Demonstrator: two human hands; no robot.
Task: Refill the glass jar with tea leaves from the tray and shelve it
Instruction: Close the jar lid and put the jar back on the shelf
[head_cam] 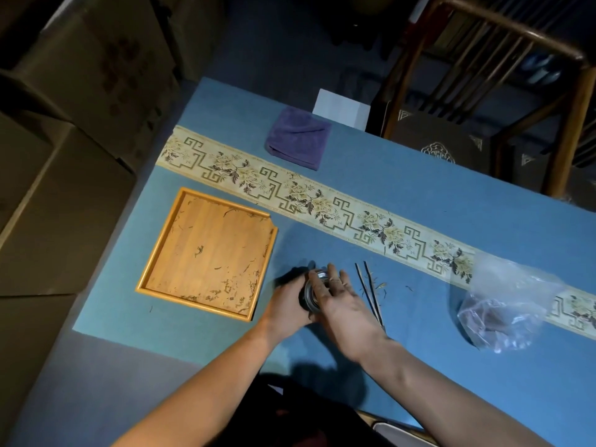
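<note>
Left hand [287, 304] curls around the glass jar [311, 293] on the blue table [419, 333]; right hand [338, 298] lies flat across its metal lid [319, 277], fingers extended.

Light falls from above onto my bench [419, 195], leaving the blue cloth evenly lit while the room around it sinks into dimness. My hands throw soft dark shadows toward me. The plastic bag [503, 304] catches pale glare. My right hand [338, 301] is slightly blurred, and straight edges bow near the corners.
</note>
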